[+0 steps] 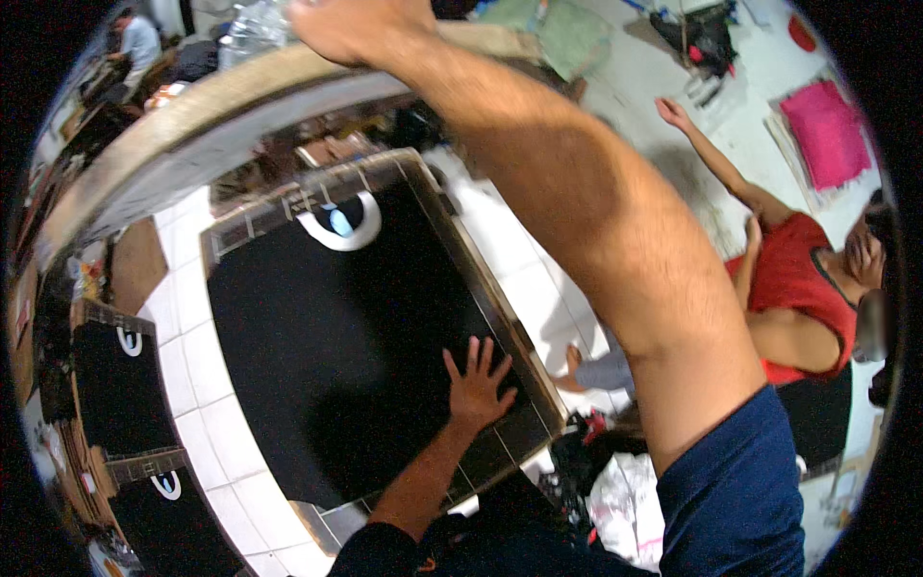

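My left hand [478,389] rests on a large black sheet [317,317], fingers spread wide, near its right side. The sheet lies on a dark-edged table and bears a white and pale-blue eye-like shape [341,226] at its far end. My right arm, in a navy sleeve [740,490], stretches high and close across the view. At the far end of that arm, my right hand [361,29] is cut off by the top edge. Its fingers are mostly out of sight, so what it holds, if anything, does not show.
More black panels [115,385] with similar eye shapes lie to the left beyond a strip of white tiles [197,385]. A curved pale ledge [183,111] runs along the far side. A person in a red top [803,288] sits at right, near a pink cushion [825,133]. White plastic bags [625,500] lie at lower right.
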{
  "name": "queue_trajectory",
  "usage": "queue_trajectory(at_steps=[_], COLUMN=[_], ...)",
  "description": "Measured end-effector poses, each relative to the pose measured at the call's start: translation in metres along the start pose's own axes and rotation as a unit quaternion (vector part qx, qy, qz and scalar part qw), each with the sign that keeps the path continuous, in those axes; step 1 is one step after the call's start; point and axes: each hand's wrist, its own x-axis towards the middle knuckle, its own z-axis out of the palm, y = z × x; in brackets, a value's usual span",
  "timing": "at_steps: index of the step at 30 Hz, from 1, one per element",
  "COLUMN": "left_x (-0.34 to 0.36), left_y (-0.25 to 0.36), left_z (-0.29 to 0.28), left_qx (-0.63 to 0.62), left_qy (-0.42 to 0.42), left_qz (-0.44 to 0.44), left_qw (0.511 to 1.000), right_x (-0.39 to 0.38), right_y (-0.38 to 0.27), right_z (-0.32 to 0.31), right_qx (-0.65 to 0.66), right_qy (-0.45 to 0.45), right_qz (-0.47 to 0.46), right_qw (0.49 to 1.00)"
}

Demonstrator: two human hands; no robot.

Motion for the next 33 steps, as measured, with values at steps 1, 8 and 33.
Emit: queue_trajectory(at_steps=[1,8,33], left_x=[-0.001,-0.003,-0.062], left_y=[0.002,-0.045,-0.12], left_z=[-0.003,-0.11,-0.084], left_qx=[0.002,-0.416,-0.262], left_qy=[-0.012,0.16,0.48], left_qz=[-0.013,-0.234,-0.685], left_qw=[1.0,0.864,0.482], right_x=[0.0,-0.057,-0.519], right_y=[-0.002,0.024,0.506], right_z=[0.0,0.045,0.156], right_qx=[-0.002,-0.024,0.203], right_qy=[0.005,0.072,-0.275], right_qz=[0.053,0.014,0.462], right_qw=[0.999,0.997,0.818])
